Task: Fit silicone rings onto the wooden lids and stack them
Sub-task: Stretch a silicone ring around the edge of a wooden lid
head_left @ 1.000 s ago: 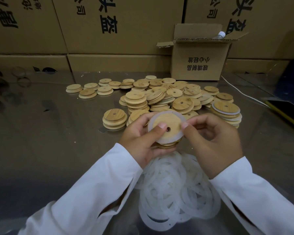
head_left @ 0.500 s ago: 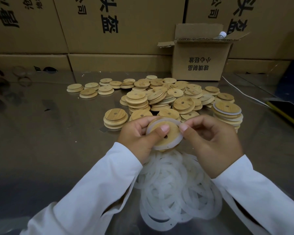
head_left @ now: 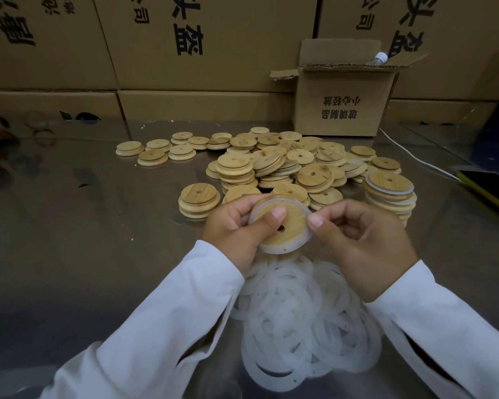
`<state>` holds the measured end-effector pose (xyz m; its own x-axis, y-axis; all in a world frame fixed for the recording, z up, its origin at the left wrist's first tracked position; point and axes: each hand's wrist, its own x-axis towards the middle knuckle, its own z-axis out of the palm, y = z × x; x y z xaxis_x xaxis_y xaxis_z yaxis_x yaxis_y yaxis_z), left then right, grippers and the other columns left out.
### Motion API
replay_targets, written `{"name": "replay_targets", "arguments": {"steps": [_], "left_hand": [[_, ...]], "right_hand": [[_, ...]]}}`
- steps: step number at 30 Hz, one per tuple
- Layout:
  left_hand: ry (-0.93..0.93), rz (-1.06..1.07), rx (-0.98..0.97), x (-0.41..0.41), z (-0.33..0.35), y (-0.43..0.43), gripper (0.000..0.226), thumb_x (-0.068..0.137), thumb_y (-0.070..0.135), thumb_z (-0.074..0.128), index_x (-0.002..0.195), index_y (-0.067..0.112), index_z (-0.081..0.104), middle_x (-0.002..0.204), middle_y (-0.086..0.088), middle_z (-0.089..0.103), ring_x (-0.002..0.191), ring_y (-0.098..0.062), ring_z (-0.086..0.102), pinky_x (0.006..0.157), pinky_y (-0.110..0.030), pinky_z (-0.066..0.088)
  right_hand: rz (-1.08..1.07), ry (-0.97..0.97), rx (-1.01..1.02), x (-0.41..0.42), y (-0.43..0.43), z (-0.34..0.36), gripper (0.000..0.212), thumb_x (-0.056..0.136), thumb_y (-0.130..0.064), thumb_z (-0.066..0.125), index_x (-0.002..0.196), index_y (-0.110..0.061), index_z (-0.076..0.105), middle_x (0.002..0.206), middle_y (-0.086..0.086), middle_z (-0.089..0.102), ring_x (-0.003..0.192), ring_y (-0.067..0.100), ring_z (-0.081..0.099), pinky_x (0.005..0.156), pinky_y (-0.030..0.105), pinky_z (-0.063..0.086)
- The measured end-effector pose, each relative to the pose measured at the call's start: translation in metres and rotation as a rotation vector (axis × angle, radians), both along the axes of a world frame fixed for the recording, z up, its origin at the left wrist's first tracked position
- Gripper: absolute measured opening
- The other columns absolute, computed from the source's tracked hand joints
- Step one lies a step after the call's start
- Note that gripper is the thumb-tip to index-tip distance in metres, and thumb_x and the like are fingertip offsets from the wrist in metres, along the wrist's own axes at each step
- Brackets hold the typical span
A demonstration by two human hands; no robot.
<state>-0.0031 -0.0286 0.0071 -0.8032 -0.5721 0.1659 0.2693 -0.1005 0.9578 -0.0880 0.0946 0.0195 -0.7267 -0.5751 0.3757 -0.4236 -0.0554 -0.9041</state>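
A reflective metal counter [head_left: 84, 254] is backed by a wall of printed cartons [head_left: 213, 38], with one small open box [head_left: 340, 110] set at the far right. One wooden lid [head_left: 293, 226] is held above the near middle of the counter. It is gripped by the left hand [head_left: 234, 231], with the thumb laid across its face. One silicone ring [head_left: 283, 250] is seated around its edge, and the ring's right side is pinched by the right hand [head_left: 363, 249]. The fitting step appears to be nearly done. Next, the ring would need to be pressed flat all round and the lid carried to the one ringed stack [head_left: 389, 194] at the right. Just beneath the hands lies a tangled heap of loose rings [head_left: 300, 321], too overlapped to be counted. Beyond it, several dozen bare lids [head_left: 285, 165] are piled, and about eight more are spread to the far left.
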Motion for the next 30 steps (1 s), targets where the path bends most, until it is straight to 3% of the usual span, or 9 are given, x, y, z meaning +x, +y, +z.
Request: {"name": "replay_targets", "arguments": {"steps": [7,12,16,19,21,24,27,30], "left_hand": [[-0.037,0.046,-0.061,-0.001,-0.001,0.003,0.02,0.068,0.017,0.073,0.087,0.014,0.068,0.078,-0.008,0.071,0.077,-0.021,0.067,0.078,-0.035,0.054],[-0.003,0.076,-0.014,-0.003,-0.003,0.006,0.032,0.058,0.024,0.067,0.087,0.01,0.068,0.073,-0.005,0.071,0.071,-0.017,0.066,0.071,-0.03,0.053],[0.014,0.058,0.044,-0.004,-0.003,0.005,0.034,0.055,0.023,0.067,0.087,0.011,0.067,0.075,-0.006,0.072,0.073,-0.019,0.068,0.076,-0.035,0.055],[0.006,-0.011,0.086,-0.004,-0.002,0.006,0.038,0.055,0.02,0.067,0.091,0.008,0.064,0.078,-0.008,0.072,0.073,-0.019,0.068,0.073,-0.034,0.055],[-0.012,-0.058,0.096,-0.004,-0.003,0.007,0.034,0.058,0.014,0.068,0.092,0.008,0.064,0.081,-0.009,0.072,0.074,-0.021,0.067,0.072,-0.032,0.055],[-0.082,-0.034,0.009,-0.004,-0.006,0.007,0.021,0.071,0.008,0.074,0.09,0.012,0.067,0.088,-0.012,0.072,0.082,-0.025,0.068,0.078,-0.035,0.054],[-0.132,-0.02,-0.145,-0.002,-0.007,0.007,0.023,0.071,0.023,0.07,0.092,0.015,0.07,0.087,-0.01,0.073,0.085,-0.023,0.069,0.081,-0.036,0.054],[-0.127,-0.011,-0.199,-0.002,-0.006,0.007,0.032,0.069,0.03,0.064,0.096,0.013,0.07,0.089,-0.01,0.073,0.087,-0.023,0.069,0.083,-0.037,0.053]], "right_hand": [[-0.079,0.09,-0.017,0.005,0.0,-0.008,0.008,0.073,-0.021,0.067,0.076,-0.026,0.062,0.069,-0.003,0.062,0.062,0.007,0.056,0.062,0.017,0.048],[-0.175,0.263,0.022,0.011,-0.001,-0.009,0.028,0.069,-0.032,0.065,0.091,-0.039,0.049,0.083,-0.013,0.056,0.07,0.002,0.059,0.065,0.01,0.045],[-0.218,0.263,0.001,0.009,0.0,-0.009,0.012,0.07,-0.031,0.063,0.081,-0.029,0.06,0.082,-0.012,0.063,0.079,0.003,0.06,0.071,0.01,0.045],[-0.244,0.222,-0.014,0.007,0.001,-0.009,0.001,0.072,-0.028,0.062,0.071,-0.027,0.062,0.072,-0.014,0.066,0.075,0.003,0.062,0.067,0.013,0.047],[-0.246,0.197,-0.018,0.005,0.001,-0.009,0.007,0.074,-0.023,0.064,0.069,-0.028,0.061,0.07,-0.014,0.066,0.07,0.003,0.063,0.061,0.013,0.049],[-0.225,0.206,-0.023,0.006,0.0,-0.009,0.011,0.075,-0.018,0.066,0.07,-0.026,0.061,0.074,-0.013,0.066,0.07,0.001,0.063,0.058,0.01,0.048],[-0.165,0.223,-0.032,0.01,-0.001,-0.008,0.003,0.073,-0.024,0.065,0.072,-0.026,0.063,0.079,-0.007,0.066,0.074,0.003,0.063,0.058,0.012,0.049],[-0.122,0.121,-0.068,0.008,-0.001,-0.007,0.006,0.073,-0.019,0.068,0.07,-0.021,0.063,0.079,-0.003,0.067,0.071,0.003,0.064,0.058,0.011,0.049]]}}
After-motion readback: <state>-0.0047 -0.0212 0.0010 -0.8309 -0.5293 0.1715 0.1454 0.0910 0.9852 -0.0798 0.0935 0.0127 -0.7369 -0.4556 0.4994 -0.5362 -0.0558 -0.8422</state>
